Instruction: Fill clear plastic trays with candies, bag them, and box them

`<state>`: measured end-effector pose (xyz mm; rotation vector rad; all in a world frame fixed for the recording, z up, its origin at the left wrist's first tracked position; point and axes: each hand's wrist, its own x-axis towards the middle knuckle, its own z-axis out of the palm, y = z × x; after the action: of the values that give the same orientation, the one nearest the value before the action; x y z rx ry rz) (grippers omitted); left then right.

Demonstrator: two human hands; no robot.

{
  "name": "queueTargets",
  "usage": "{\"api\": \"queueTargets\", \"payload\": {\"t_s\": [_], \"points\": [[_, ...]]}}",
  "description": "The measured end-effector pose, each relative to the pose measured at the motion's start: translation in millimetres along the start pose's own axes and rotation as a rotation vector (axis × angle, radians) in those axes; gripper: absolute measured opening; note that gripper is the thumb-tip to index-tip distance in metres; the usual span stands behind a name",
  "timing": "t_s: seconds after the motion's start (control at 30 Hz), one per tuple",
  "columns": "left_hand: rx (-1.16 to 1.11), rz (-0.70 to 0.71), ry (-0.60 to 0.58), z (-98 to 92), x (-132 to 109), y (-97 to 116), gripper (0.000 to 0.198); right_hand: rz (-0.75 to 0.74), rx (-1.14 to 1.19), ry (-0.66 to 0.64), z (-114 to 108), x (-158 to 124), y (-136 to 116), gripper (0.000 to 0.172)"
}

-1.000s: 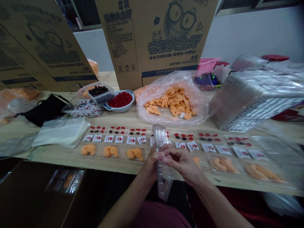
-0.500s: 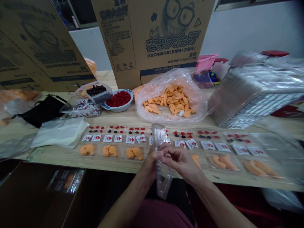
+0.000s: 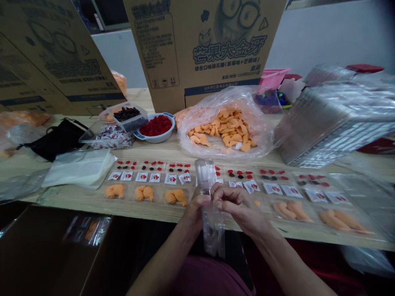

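Clear plastic tray [image 3: 212, 226], gripped between left hand [image 3: 196, 207] and right hand [image 3: 239, 205] in front of the candy bag [image 3: 261, 123], looks unfilled, while filled trays [image 3: 176, 186] already lie lined up before that bag.

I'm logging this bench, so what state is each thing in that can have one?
Left hand: closed on the clear shell
Right hand: curled at the shell's edge, grip unclear
Clear shell: held edge-on
Filled trays: flat, in a row
Orange-piece bag: open, partly filled
Red-piece bowl: uncovered, full
Dark-piece container: uncovered, tilted
Sachet box: uncovered
Tray stack: nested, tilted
Tall carton: upright
Lower carton: open
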<state>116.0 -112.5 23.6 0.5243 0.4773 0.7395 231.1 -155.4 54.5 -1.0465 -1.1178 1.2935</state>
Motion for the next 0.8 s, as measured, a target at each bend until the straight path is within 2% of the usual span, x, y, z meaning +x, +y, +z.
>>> {"api": "queueTargets", "payload": {"t_s": [0.1, 0.23, 0.43, 0.6, 0.8], "points": [[0.002, 0.016, 0.005, 0.1, -0.5, 1.4, 0.033, 0.008, 0.039, -0.032, 0.3, -0.2, 1.6, 0.006], [-0.036, 0.018, 0.022, -4.1, 0.5, -2.4, 0.031, -0.014, -0.015, -0.017, 4.4, -0.6, 4.6, 0.01], [0.018, 0.048, 0.131, -10.0, -1.1, -3.5, 0.028, -0.069, -0.255, 0.096, 3.3, -2.4, 3.4, 0.024], [0.105, 0.015, 0.209, -11.9, -0.5, -2.5, 0.034, -0.063, -0.209, 0.265, -8.3, -12.9, -4.8, 0.025], [0.073, 0.012, 0.092, -3.3, 2.0, -8.7, 0.039, -0.068, -0.215, 0.15, -5.4, -17.7, -1.7, 0.026]]}}
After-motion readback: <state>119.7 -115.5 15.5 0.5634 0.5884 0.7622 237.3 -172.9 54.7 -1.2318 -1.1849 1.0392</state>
